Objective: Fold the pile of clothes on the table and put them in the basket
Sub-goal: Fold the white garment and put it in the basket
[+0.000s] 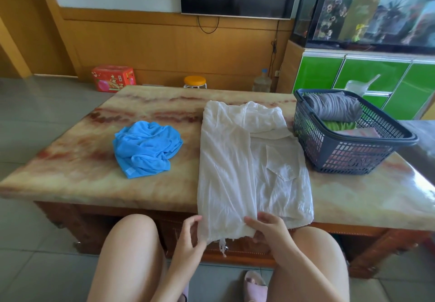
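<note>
— White cloth in both hands?
— Yes. The left hand [188,235] and right hand [266,226] each keep a pinching grip on the near edge of the white shirt [235,160] (it hangs off the desk [70,179] a bit).
— And farther out?
— A blue top [146,148] lies bunched up on the left. The basket [341,151] sits on the right, with folded grey clothes [334,108] inside.

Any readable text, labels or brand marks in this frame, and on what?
No text is legible.
On the red box: printed characters, too blurred to read.
On the basket: a moulded mark on its front wall, unreadable.
On the blue garment: a tag, too small to read.
</note>
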Demonstrator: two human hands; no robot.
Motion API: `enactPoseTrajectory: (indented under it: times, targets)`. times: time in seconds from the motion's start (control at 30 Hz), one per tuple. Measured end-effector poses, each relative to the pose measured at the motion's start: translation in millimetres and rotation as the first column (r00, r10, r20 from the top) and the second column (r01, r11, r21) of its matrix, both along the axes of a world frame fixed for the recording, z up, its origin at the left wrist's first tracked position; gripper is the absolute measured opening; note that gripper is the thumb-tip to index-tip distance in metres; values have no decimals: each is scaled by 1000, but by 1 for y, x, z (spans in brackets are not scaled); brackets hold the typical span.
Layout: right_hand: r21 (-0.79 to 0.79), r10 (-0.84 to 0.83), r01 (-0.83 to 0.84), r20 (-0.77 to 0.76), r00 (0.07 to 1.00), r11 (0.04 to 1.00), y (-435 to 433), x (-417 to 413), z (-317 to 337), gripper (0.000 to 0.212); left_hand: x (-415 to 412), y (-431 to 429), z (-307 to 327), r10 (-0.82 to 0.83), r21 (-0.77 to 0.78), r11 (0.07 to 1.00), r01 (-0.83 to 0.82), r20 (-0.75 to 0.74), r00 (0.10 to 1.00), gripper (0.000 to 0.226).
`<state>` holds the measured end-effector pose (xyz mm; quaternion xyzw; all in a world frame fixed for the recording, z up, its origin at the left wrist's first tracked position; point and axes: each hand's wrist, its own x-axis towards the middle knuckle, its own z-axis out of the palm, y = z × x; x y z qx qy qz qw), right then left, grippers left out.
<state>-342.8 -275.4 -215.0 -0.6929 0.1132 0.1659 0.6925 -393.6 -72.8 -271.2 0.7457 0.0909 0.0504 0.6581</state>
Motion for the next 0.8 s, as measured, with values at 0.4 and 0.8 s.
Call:
enactPoseTrajectory:
  times: [0.4,0.8]
  targets:
    - [-404,136,-85,99,986,911,-4,3,-6,39,17,2,14,207,-109,963,-245,-277,938,12]
    - [-760,188,135,321,928,636,12,60,0,61,50,3,29,195,-60,974,-217,-258,946,27]
